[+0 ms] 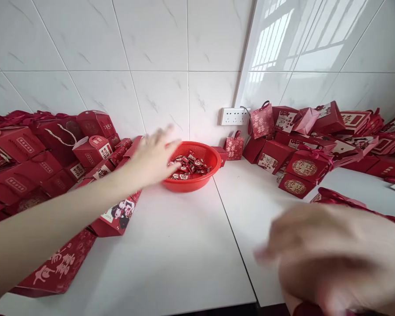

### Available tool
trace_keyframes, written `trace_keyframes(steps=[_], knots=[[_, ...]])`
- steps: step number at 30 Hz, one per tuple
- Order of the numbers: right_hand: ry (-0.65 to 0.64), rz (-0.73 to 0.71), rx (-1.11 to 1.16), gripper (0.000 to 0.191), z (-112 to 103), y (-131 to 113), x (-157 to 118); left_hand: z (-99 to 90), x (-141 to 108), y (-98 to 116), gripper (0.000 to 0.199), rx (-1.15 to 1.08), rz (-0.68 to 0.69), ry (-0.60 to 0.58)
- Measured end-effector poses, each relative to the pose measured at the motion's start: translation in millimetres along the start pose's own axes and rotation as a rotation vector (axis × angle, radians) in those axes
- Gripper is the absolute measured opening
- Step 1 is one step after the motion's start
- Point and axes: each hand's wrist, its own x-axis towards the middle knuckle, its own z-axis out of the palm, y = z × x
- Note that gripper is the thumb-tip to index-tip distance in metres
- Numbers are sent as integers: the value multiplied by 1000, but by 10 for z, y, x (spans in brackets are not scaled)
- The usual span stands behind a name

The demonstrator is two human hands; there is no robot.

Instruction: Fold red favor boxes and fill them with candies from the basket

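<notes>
My left hand (156, 158) reaches over the left edge of a red plastic basket (188, 186), its fingers spread and slightly blurred, with nothing in them. Inside the basket lie small red wrapped packets (192, 165) with white labels. At the lower right, my right hand (316, 245) is smeared by motion above the white table (184, 254); whether it holds anything cannot be made out. A red item with ribbon (340, 197) lies just behind it.
Red gift boxes (19, 145) are stacked high at the left, some under my left forearm. More red boxes (303, 166) are piled at the right. A power strip (235, 116) is on the tiled wall. A dark seam crosses the table.
</notes>
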Motion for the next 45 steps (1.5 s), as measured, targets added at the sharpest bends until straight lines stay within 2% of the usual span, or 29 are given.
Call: trace_keyframes(steps=[2, 4, 6, 7, 9, 10, 12, 14, 16, 18, 20, 22, 25, 30, 33, 35, 39, 42, 45], knots=[[112, 187, 174, 50, -178, 334, 188, 109, -148, 487, 61, -75, 194, -42], [260, 424, 266, 47, -212, 813, 328, 357, -322, 906, 61, -198, 317, -70], [369, 684, 313, 44, -81, 1370, 434, 689, -479, 1225, 63, -345, 310, -149], [441, 905, 248, 39, 38, 1647, 483, 864, -541, 1340, 66, -416, 250, -213], [496, 1101, 164, 40, 348, 2144, 584, 1192, -626, 1483, 68, -540, 136, -359], [516, 1154, 141, 43, 520, 2351, 641, 1331, -648, 1517, 67, -592, 103, -377], [562, 1222, 100, 48, 854, 2675, 769, 1542, -665, 1532, 66, -649, 94, -359], [616, 1240, 64, 58, 1125, 2904, 902, 1661, -658, 1514, 66, -664, 114, -320], [688, 1243, 12, 86, 1302, 3072, 1019, 1710, -645, 1491, 66, -664, 128, -309], [774, 1230, -51, 104, 1385, 3206, 1108, 1722, -634, 1473, 67, -664, 137, -324], [856, 1207, -120, 107, 1399, 3315, 1171, 1723, -627, 1460, 69, -664, 147, -342], [909, 1171, -192, 102, 1381, 3408, 1223, 1726, -621, 1445, 70, -667, 155, -360], [916, 1102, -268, 89, 1351, 3531, 1291, 1742, -610, 1420, 70, -681, 169, -380], [940, 1084, -267, 70, 1357, 3660, 1328, 1763, -597, 1407, 70, -688, 180, -378], [1002, 1099, -228, 51, 1368, 3652, 1301, 1759, -597, 1416, 69, -680, 180, -374], [1048, 1109, -192, 46, 1369, 3620, 1278, 1758, -595, 1422, 69, -672, 180, -377], [1145, 1140, -131, 56, 1363, 3519, 1226, 1776, -580, 1426, 68, -660, 190, -354], [1215, 1220, -80, 61, 1349, 3398, 1139, 1791, -564, 1428, 68, -648, 193, -335], [1217, 1260, -27, 65, 1288, 3226, 992, 1806, -557, 1442, 67, -633, 193, -315]])
